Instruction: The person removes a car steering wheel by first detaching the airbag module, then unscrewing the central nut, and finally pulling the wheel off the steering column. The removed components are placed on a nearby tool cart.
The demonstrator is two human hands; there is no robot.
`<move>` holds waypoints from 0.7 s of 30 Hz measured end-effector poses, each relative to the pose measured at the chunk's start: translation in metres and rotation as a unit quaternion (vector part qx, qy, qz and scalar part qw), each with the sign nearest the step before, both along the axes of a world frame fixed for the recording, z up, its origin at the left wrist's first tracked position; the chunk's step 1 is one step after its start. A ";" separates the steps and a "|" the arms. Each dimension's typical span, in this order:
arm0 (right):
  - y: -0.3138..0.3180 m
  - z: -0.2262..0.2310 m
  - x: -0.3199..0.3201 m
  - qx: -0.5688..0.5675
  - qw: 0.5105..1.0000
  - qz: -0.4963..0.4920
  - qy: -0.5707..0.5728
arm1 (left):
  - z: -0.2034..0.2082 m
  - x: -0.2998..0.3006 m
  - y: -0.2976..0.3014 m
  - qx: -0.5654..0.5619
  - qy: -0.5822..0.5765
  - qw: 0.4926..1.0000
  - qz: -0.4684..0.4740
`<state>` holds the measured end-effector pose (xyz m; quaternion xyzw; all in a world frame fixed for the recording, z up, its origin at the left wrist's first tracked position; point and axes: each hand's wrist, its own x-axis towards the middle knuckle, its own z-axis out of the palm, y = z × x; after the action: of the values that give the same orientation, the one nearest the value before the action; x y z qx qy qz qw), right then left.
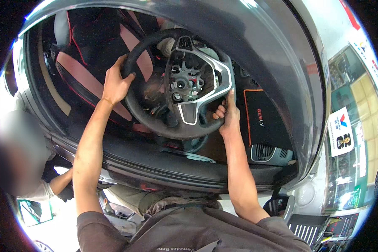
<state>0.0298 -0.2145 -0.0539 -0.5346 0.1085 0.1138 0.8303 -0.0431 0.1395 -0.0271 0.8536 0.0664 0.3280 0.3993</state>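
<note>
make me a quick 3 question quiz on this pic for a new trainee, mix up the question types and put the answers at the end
1. True or false: the left hand and the right hand both hold the steering wheel.
2. Choose one: the dark mat inside the car is edged in
A) green
B) orange
C) white
3. Fill in, covered or uncovered: the hub in the middle of the wheel is ______.

Key: 1. True; 2. B; 3. uncovered
</note>
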 end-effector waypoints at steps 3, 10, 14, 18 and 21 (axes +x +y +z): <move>0.002 -0.008 0.005 -0.014 0.999 -0.007 0.034 | -0.003 0.004 0.006 0.002 0.027 1.000 0.003; -0.004 -0.028 0.017 0.052 0.996 0.046 0.051 | -0.024 0.008 0.009 0.010 -0.049 0.998 0.043; -0.012 -0.035 0.019 0.070 0.991 0.057 0.098 | 0.010 -0.007 -0.002 -0.074 0.096 0.993 0.002; -0.020 -0.051 0.028 0.091 0.985 0.096 0.107 | 0.001 -0.004 0.002 -0.038 0.087 0.995 0.025; -0.020 -0.062 0.033 0.109 0.979 0.125 0.121 | -0.003 -0.005 0.010 -0.025 0.115 0.992 0.038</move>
<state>0.0627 -0.2350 -0.1159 -0.4321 0.1277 0.2916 0.8438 -0.0482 0.1499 -0.0305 0.8723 0.1523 0.2406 0.3975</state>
